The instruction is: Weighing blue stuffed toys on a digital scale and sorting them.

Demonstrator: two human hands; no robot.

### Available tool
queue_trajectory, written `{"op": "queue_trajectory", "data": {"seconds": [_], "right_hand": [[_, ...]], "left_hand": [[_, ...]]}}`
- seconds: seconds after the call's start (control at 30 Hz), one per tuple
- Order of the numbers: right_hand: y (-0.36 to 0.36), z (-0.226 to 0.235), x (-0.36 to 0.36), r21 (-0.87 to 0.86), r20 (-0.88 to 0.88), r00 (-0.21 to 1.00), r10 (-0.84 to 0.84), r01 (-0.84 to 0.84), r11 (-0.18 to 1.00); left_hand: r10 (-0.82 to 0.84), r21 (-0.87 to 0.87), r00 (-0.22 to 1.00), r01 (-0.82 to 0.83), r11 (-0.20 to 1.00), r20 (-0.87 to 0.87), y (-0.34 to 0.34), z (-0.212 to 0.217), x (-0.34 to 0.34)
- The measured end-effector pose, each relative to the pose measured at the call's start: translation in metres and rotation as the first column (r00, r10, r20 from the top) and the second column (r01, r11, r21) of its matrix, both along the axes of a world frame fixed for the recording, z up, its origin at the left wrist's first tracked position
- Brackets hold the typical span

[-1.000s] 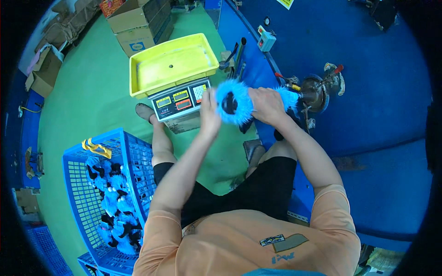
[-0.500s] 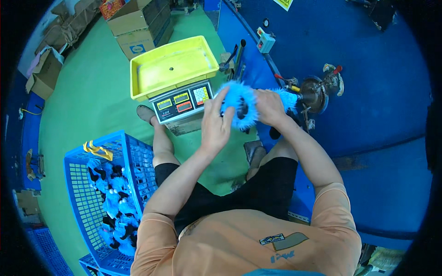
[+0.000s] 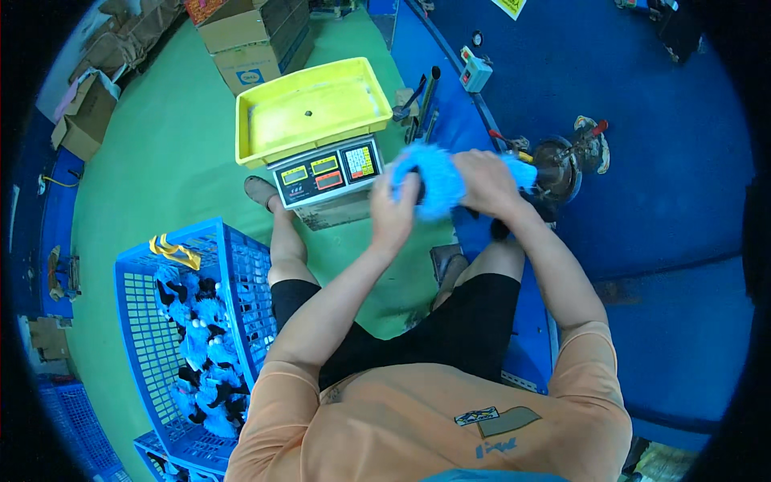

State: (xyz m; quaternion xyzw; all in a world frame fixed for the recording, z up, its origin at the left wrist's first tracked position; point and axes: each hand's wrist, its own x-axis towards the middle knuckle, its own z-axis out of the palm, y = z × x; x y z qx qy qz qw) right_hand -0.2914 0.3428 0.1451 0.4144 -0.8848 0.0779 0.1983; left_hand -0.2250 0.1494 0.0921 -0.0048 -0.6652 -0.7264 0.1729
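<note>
Crate of blue plastic mesh [image 3: 161,337], loaded with blue and black fluffy pieces, sits at the person's left on the green floor. Ahead, a yellow plastic tray [image 3: 309,112] tops a grey weighing scale [image 3: 329,173]. Just right of the scale, a fluffy bright-blue plush piece [image 3: 438,181] is gripped between both hands, left hand [image 3: 393,217] and right hand [image 3: 484,183] each closed around it.

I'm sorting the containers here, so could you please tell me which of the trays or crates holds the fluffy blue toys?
The large blue crate at the person's left holds them. The yellow tray on the scale holds only a tiny dark speck.
</note>
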Motion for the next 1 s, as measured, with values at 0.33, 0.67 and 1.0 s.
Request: {"op": "queue_trajectory", "data": {"seconds": [0.33, 0.67, 1.0], "right_hand": [[-0.025, 0.004, -0.006, -0.208, 0.18, 0.899, -0.399, 0.431, 0.878], [0.007, 0.007, -0.017, -0.185, 0.155, 0.918, -0.365, 0.39, 0.902], [0.009, -0.003, -0.018, -0.289, 0.029, 0.922, -0.386, 0.378, 0.88]], "left_hand": [[-0.006, -0.102, 0.982, -0.014, 0.995, -0.191, -0.013, -0.011, -0.009], [-0.06, -0.08, 0.996, 0.065, 0.995, 0.065, 0.021, -0.012, 0.022], [-0.141, -0.119, 0.986, 0.13, 0.984, -0.089, 0.001, -0.019, 0.007]]}}
